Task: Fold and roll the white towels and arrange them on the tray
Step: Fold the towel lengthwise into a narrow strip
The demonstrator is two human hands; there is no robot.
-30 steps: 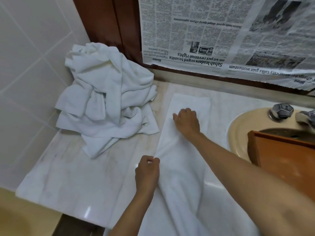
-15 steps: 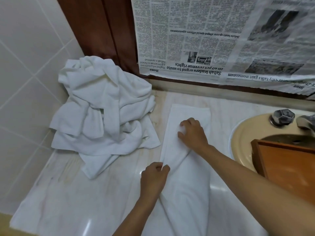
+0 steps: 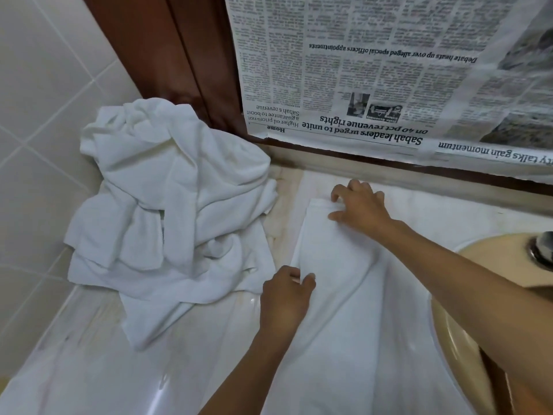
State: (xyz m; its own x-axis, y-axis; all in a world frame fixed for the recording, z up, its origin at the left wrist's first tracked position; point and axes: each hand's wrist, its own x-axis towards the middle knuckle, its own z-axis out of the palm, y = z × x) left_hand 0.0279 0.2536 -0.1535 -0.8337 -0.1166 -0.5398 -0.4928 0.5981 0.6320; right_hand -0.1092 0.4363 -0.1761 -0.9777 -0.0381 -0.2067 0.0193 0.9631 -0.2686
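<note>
The towel (image 3: 338, 301) edge is pinched by the left hand (image 3: 285, 295); the right hand (image 3: 362, 209) has been shifted beyond it to the far end, grasp unclear; rolling seems prepared

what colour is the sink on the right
Beige, a yellowish cream. The sink shows only at the right edge of the head view.

Left hand (image 3: 285, 298): fingers curled, pinching towel (image 3: 335, 253) edge. Right hand (image 3: 360, 209), at 1 o'clock from left: arm extended, fingers spread, pressing down.
</note>
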